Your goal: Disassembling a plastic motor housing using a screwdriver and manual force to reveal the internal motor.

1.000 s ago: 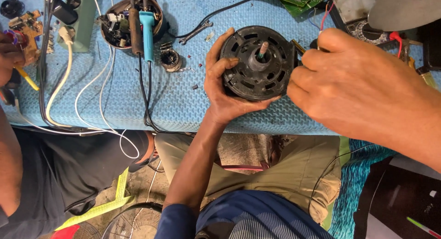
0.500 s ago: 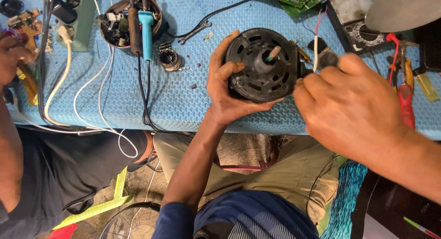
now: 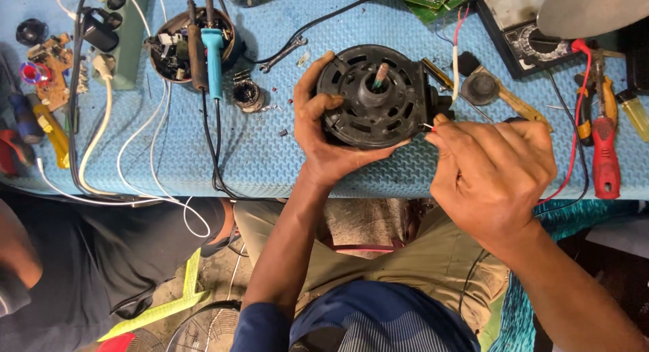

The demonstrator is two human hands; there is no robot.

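The left hand [image 3: 324, 132] is gripping the round black plastic-cased fan motor [image 3: 372, 95] from its left and lower side, fingers curling under the rim and the thumb lying along the upper left edge; the right hand [image 3: 490, 169] is sitting just right of the motor, fingers bunched tight and pinching a thin metal probe tip [image 3: 428, 127] whose point is touching the motor's right edge; a red wire [image 3: 571, 156] is running out from behind this hand toward the upper right of the frame.

The motor is resting in the upper middle of the frame on the blue textured foam mat [image 3: 270, 156]; its flat face is pointing up at the camera, showing a ring of curved slots and a short shaft [image 3: 380, 75] standing up from the centre hub; a boxy black block is jutting from its right side.

To the upper left of the motor, a soldering iron with a turquoise handle [image 3: 213, 58] is lying across a round bowl of small parts [image 3: 172, 44]; a small spanner [image 3: 282, 53] is lying between bowl and motor; at the far right, red-handled pliers [image 3: 604, 149] are lying near an analogue multimeter [image 3: 520, 34]; white cables [image 3: 101, 142] are looping at the left.
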